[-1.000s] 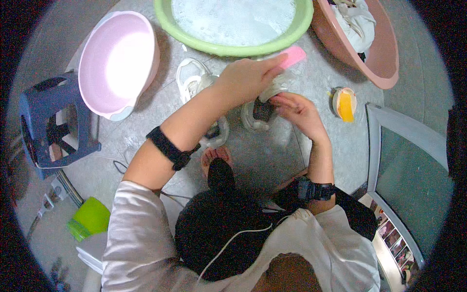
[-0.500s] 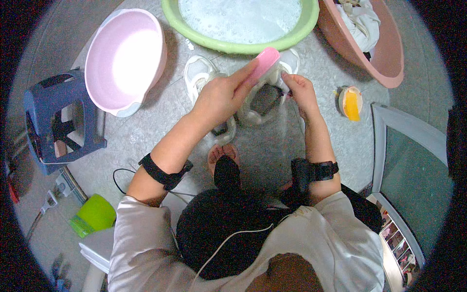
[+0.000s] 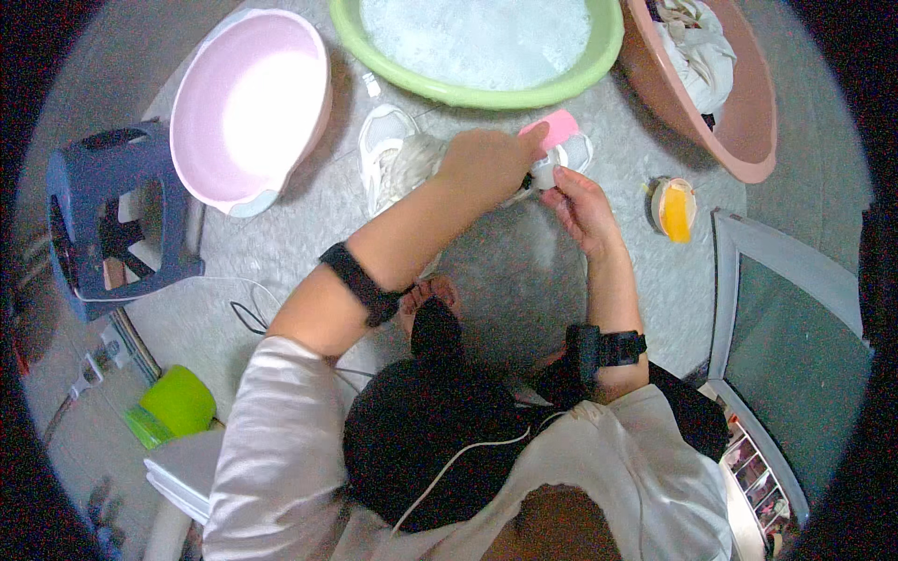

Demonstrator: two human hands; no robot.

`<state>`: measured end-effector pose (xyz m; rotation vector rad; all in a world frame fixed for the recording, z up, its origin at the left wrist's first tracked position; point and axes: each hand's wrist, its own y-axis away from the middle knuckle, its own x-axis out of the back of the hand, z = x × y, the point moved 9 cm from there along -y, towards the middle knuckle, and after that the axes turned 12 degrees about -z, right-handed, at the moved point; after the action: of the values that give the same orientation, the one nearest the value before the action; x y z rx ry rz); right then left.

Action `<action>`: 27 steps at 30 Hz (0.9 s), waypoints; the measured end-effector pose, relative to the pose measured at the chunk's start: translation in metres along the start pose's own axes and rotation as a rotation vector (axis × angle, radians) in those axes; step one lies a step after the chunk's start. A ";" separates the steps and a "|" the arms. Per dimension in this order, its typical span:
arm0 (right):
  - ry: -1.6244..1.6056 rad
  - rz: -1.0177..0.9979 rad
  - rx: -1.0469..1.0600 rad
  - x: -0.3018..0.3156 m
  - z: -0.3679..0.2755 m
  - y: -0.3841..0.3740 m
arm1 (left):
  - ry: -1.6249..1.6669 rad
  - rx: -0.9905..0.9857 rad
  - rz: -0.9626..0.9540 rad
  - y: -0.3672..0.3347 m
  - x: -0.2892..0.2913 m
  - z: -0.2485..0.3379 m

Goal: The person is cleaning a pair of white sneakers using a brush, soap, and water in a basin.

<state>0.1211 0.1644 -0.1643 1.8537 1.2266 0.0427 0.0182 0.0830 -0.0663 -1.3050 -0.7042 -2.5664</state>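
My left hand (image 3: 488, 166) is closed around a pink brush (image 3: 559, 127), whose bristles I cannot see. Close by on the right, my right hand (image 3: 582, 201) pinches the edge of a white shoe (image 3: 545, 175); my left hand and wrist cover most of that shoe. A white sneaker (image 3: 382, 150) lies on the floor to the left of my left hand, partly behind the forearm. More of a white shoe's mesh shows just beyond the brush.
Ahead stands a green basin (image 3: 468, 95) of foamy water. A pink basin (image 3: 187, 140) and a blue stool (image 3: 70, 215) are at left; a salmon basin (image 3: 762, 140) holding cloth is at right. Near the glass-panelled door (image 3: 786, 346) sits a small cup (image 3: 673, 208) with something orange.
My left hand has swung to the right with the brush, which has turned and now lies over the shoe near my right hand. The grey inside of the shoe is now covered.
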 end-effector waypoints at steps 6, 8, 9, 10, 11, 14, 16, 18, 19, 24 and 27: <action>-0.044 -0.067 0.029 -0.012 0.016 0.005 | -0.033 0.051 -0.101 -0.002 -0.037 -0.014; -0.046 -0.113 0.082 -0.013 0.014 0.007 | -0.009 0.024 -0.049 -0.004 -0.017 -0.006; -0.048 -0.107 0.084 -0.009 0.015 0.007 | 0.015 0.002 0.006 -0.003 -0.007 -0.003; -0.024 -0.107 0.131 -0.004 0.012 0.003 | 0.011 -0.020 0.004 -0.001 -0.009 0.003; -0.003 -0.109 0.169 -0.001 0.013 0.002 | 0.012 0.008 -0.077 0.009 -0.019 0.008; -0.003 -0.144 0.149 -0.008 0.022 -0.004 | -0.019 0.078 -0.120 0.000 -0.031 -0.010; 0.066 -0.148 0.128 -0.015 0.019 -0.002 | -0.044 0.121 -0.085 -0.009 -0.030 -0.024; 0.129 -0.132 0.109 -0.009 0.018 0.002 | -0.103 0.074 -0.058 -0.011 -0.006 -0.017; 0.211 -0.070 0.121 0.003 0.017 0.003 | -0.066 0.117 -0.094 -0.008 0.002 -0.015; 0.205 0.042 0.143 0.003 0.008 0.012 | 0.000 0.126 -0.114 0.024 0.012 -0.029; 0.234 0.317 0.193 0.054 0.016 0.012 | 0.042 0.141 -0.084 0.030 0.009 -0.036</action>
<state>0.1651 0.1937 -0.1878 2.2492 1.1097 0.3341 -0.0021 0.0394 -0.0673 -1.1985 -0.9326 -2.5472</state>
